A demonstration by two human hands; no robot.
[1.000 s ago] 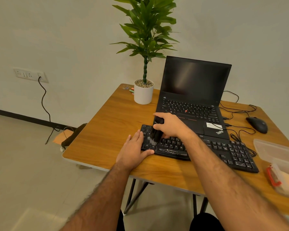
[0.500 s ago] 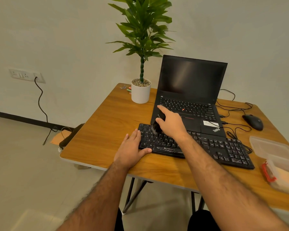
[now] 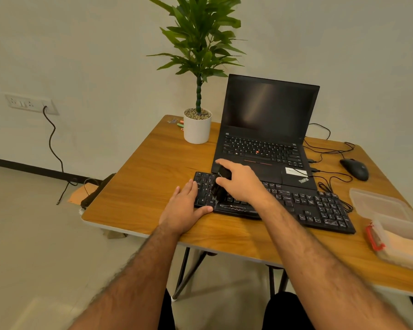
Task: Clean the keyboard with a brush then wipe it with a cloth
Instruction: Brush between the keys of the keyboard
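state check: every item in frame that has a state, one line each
laptop: lid open, screen dark
keyboard: flat on table, its left end braced
brush: gripped, tip down on the left keys
right hand: closed around brush
left hand: open, flat against the keyboard's left edge
plastic container: lid off, lid lying beside it
mouse: idle, untouched
wall socket: cable plugged in
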